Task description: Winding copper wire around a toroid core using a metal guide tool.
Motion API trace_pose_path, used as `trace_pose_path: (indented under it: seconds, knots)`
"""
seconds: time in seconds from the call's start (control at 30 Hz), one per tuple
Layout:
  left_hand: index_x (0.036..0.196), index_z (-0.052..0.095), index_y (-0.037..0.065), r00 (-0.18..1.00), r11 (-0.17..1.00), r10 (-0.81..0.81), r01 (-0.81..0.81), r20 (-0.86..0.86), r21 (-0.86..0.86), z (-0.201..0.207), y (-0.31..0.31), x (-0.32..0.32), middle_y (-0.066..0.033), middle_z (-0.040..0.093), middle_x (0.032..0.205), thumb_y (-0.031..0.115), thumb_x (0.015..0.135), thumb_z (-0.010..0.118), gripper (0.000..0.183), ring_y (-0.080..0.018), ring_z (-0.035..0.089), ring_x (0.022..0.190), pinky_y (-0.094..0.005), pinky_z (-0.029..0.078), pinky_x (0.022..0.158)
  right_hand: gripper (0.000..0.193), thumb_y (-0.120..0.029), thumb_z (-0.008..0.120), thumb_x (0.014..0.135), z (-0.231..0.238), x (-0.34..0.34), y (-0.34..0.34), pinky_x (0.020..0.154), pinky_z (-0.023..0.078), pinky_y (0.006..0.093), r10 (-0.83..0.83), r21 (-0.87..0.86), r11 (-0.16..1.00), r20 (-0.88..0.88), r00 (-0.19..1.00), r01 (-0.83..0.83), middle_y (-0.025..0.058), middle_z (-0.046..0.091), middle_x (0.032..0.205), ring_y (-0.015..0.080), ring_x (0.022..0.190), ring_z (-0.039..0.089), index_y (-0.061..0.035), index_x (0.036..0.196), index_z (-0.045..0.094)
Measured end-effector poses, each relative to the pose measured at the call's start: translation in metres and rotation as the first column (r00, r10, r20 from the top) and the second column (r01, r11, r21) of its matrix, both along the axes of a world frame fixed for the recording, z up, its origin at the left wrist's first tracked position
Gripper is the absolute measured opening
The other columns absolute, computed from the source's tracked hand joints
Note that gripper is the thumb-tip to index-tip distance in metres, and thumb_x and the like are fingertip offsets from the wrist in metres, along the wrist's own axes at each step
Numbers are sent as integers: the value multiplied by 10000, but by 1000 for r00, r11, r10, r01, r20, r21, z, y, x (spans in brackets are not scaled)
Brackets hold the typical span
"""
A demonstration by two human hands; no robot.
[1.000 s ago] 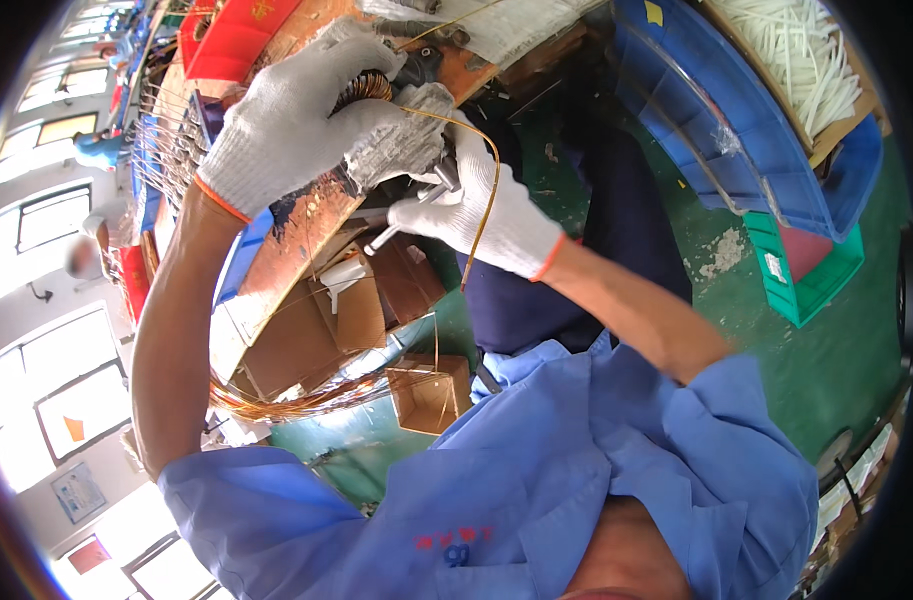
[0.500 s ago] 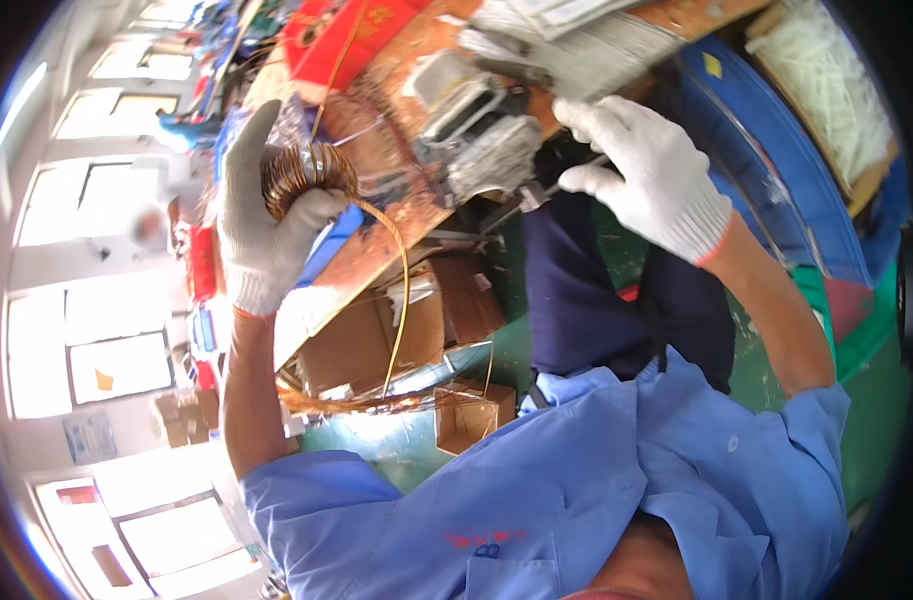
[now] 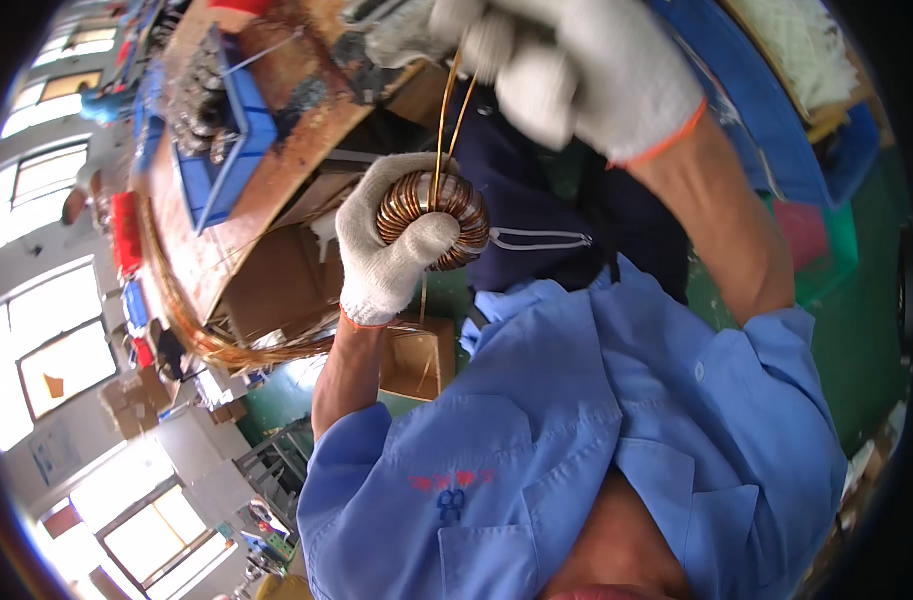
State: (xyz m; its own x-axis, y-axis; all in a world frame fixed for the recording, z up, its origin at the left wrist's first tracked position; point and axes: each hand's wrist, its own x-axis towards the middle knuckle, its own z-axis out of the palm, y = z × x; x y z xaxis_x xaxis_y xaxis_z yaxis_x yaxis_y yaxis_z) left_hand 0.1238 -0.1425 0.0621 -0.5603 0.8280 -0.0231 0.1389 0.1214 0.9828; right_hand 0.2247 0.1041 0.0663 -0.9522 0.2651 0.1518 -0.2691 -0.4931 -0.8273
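Observation:
My left hand (image 3: pixel 391 240), in a white knit glove, grips a ring-shaped coil (image 3: pixel 401 207) wound with copper wire, thumb across its near face. Two strands of copper wire (image 3: pixel 444 125) run upward from the coil to my right hand (image 3: pixel 596 80). That gloved hand is closed on the wire at the top of the view, its fingers partly blurred. A thin pale looped hook (image 3: pixel 584 240) sticks out to the right from the coil; where its other end sits is hidden. Another length of wire hangs below the coil.
A worn wooden workbench (image 3: pixel 321 115) lies to the left, with a blue tray (image 3: pixel 261 130) on it. A bundle of long copper wire (image 3: pixel 221 350) curves below the bench edge, near an open cardboard box (image 3: pixel 416 365). A blue container (image 3: pixel 721 110) stands at right.
My left hand has brought the coil rightward, in front of my legs. My right hand, formerly apart with fingers spread, has moved up and closed on the copper wire. The looped hook now shows.

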Motion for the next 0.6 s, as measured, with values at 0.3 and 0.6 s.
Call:
trace_pose_path:
  seconds: [0.3, 0.6]
  knots:
    - [1254, 664, -56, 1000, 995, -2, 3, -11, 95, -59, 22, 25, -84, 738, 1043, 180, 818, 833, 523, -145, 706, 939, -306, 583, 873, 578, -387, 723, 1018, -21, 70, -38, 541, 551, 240, -290, 176, 952, 258, 922, 250, 125, 685, 1114, 117, 788, 677, 37, 1364, 536]
    - [1203, 677, -64, 972, 989, -145, 135, 184, 64, -65, 20, 48, -106, 737, 1034, 151, 859, 825, 431, -160, 704, 945, -312, 576, 865, 232, -189, 628, 1080, 23, 57, -39, 650, 567, 243, -159, 350, 936, 333, 930, 34, 57, 692, 828, 86, 800, 683, 24, 1073, 719]
